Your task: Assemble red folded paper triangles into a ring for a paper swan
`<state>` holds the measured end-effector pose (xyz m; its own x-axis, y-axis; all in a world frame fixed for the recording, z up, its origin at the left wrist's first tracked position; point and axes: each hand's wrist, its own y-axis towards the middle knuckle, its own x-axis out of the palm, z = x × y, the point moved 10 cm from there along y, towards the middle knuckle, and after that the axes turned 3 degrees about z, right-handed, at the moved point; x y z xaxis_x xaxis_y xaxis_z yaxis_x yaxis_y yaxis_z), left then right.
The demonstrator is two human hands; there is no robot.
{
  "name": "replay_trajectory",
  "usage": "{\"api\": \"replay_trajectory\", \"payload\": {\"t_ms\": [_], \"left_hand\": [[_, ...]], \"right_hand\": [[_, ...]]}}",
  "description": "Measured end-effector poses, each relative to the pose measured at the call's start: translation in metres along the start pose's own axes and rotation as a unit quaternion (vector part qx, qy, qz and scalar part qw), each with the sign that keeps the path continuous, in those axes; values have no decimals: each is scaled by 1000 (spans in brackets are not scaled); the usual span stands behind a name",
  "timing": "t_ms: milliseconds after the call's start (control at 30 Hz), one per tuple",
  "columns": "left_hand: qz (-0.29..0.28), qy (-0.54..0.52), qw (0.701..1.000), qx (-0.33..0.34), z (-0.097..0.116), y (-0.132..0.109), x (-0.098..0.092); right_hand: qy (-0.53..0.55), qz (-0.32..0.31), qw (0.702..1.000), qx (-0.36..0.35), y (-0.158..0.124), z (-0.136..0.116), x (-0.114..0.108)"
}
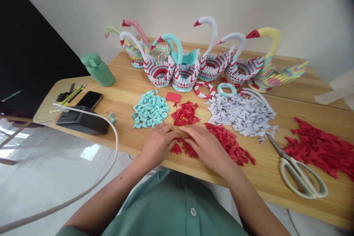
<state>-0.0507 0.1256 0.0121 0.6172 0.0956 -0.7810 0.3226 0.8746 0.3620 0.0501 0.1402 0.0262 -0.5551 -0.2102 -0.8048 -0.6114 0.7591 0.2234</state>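
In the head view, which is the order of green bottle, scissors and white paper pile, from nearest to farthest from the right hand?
1. White paper pile: just beyond the right hand, toward the right.
2. Scissors: farther right.
3. Green bottle: far across, on the left.

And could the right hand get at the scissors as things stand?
Probably yes: the scissors lie with handles uncovered; the low red paper pile between looks easy for the right hand to pass over.

Looks bright, diffusely lit, glares off floor (63, 167) left of left hand (157, 143), blurs dark far up-right of grip, stretches toward edges.
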Motion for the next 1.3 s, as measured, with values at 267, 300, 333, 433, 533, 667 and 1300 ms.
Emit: {"api": "replay_trajectory", "payload": {"t_ms": [267, 300, 333, 433, 533, 667, 1300], "left_hand": [[5, -26, 1000, 1, -4, 0, 0], [4, -28, 1000, 0, -4, 0, 0], [5, -32, 999, 0, -4, 0, 0], [31, -48, 998, 10, 0, -1, -10], [88, -55, 994, 30, 10, -8, -29], [132, -51, 989, 32, 22, -26, -40], [55, 67, 992, 88, 50, 1, -8]], "right_hand": [[-66, 106, 991, 53, -43, 21, -53], [-64, 109, 990, 62, -49, 22, -52], [-60, 112, 989, 72, -54, 23, -51], [-49, 117, 988, 92, -68, 22, -46], [-44, 121, 987, 100, -79, 19, -42], [-56, 123, 987, 88, -84, 10, -31], [-198, 41, 978, 47, -72, 6, -8]]}}
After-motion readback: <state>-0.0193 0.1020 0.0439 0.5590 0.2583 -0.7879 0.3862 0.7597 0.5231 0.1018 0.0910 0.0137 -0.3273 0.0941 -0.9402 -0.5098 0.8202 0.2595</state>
